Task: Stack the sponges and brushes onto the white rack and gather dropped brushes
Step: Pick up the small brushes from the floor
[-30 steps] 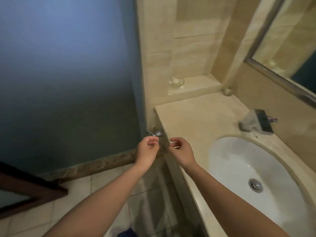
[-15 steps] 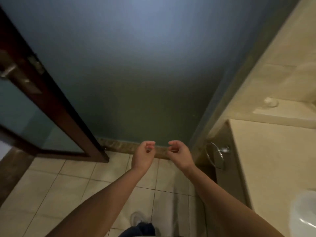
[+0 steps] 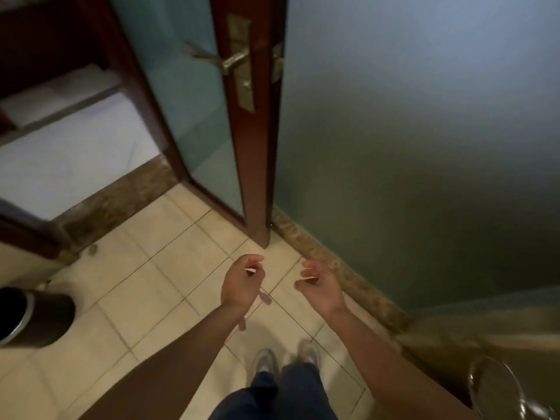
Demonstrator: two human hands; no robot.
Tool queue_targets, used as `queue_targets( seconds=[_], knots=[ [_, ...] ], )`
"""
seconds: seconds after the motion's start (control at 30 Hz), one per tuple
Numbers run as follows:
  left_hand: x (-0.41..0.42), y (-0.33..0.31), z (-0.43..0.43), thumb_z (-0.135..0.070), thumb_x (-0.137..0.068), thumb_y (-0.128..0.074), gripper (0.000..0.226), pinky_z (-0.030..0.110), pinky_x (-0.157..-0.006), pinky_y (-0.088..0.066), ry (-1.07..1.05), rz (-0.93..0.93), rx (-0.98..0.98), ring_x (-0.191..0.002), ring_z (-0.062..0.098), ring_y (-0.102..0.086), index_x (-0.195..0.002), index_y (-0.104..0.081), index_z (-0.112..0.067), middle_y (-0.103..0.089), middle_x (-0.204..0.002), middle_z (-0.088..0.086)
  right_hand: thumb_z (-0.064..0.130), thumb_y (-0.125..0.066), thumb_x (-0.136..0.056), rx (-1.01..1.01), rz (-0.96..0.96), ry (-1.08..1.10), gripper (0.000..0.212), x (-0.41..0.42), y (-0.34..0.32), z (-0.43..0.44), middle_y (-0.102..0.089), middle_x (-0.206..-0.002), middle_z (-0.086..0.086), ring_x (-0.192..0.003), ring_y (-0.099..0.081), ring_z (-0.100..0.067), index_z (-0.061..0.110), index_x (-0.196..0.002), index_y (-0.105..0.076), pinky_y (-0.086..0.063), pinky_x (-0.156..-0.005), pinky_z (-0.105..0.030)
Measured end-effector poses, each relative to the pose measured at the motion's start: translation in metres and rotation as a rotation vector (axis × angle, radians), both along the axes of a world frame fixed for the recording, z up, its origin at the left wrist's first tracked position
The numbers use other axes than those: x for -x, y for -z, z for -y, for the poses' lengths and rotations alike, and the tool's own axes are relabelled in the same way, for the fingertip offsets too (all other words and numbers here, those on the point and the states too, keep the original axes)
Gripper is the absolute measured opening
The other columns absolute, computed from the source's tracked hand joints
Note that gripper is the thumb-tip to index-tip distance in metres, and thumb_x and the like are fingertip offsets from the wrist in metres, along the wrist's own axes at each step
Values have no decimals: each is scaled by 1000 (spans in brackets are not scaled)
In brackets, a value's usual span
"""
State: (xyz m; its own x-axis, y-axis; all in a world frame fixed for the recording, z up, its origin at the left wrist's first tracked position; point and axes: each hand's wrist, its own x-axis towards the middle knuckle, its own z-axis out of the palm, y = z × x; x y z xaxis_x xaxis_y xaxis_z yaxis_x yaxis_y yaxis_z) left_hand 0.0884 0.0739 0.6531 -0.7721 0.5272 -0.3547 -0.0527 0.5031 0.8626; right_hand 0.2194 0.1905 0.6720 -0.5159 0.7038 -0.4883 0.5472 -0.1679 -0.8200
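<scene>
Left hand (image 3: 241,287) and right hand (image 3: 321,288) loosely curled, holding nothing, apart, forearms extended over tiled floor (image 3: 145,286).

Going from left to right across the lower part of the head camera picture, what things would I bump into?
black bin → left hand → right hand → metal ring
</scene>
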Motion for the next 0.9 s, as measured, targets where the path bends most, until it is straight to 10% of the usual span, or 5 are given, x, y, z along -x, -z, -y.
queue_targets(
  seconds=[0.27,0.9],
  knots=[
    [38,51,24,-22,-84,-62,23,16,-45,-46,-240,100,136,-62,4,-63,-102,-62,-37,-64,-95,-16,19,-76,-78,-29,108,-209,37,54,58,-6,-60,-97,9,-91,-61,-13,24,-110,-58,-46,-73,-18],
    [45,351,36,-15,-84,-64,25,32,-68,-54,-524,279,363,-73,6,-62,-104,-62,-30,-64,-92,-14,19,-73,-79,-43,352,-596,43,123,368,-22,-58,-109,9,-99,-55,-7,24,-118,-57,-42,-76,-20]
  ],
)
